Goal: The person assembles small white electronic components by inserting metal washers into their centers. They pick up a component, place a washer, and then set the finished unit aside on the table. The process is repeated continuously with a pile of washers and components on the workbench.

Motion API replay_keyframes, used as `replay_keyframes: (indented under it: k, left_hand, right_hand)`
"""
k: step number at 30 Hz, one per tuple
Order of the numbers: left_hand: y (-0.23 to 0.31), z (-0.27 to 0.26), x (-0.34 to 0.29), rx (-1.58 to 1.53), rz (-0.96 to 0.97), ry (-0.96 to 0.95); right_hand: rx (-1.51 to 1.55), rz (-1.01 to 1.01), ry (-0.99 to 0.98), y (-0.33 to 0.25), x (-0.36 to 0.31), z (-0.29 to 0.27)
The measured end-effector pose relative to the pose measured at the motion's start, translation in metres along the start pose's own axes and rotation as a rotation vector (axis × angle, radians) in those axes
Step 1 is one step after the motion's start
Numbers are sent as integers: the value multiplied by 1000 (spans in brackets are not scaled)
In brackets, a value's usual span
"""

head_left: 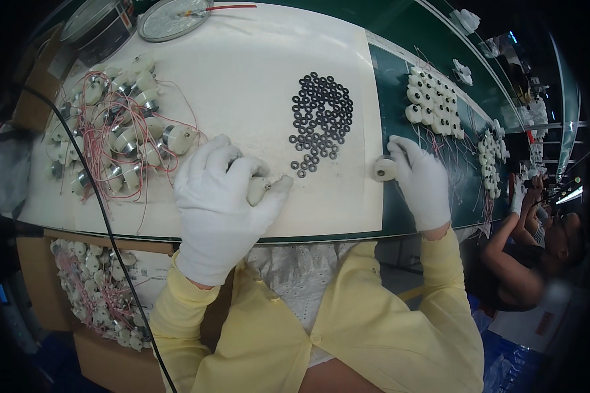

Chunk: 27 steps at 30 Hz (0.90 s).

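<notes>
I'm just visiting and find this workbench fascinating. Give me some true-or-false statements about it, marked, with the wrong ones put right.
1. The left hand and right hand both wear white gloves. True.
2. The black rings lie inside a cardboard box. False: the black rings lie on the white sheet.
3. A small white part is between the left hand's thumb and fingers. True.
4. The neat rows of white pieces stand left of the rings. False: the rows of white pieces are on their right, on the green surface.
</notes>
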<state>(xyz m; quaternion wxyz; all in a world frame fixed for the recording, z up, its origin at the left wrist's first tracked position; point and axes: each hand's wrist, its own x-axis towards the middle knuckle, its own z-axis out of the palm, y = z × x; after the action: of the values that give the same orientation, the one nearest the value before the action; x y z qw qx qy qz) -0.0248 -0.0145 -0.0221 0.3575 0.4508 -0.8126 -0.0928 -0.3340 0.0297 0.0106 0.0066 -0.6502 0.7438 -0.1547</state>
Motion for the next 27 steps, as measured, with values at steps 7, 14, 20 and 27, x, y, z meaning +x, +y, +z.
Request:
replay_keyframes:
  k: [7,14,20,27]
  left_hand:
    - [-1,0,-1,14,-2,-15]
    - [0,3,-1,31,6,21]
    - [-1,0,-2,43,18,-27]
    - [0,0,-4,64,66,-23]
  right_hand:
    - [89,32,10,-4,-7,-30]
    - [-177,-413,82,12,-8,-13]
    - [-206,-262,-8,30,2,-31]
    - [-57,-90,7,18,-11,-49]
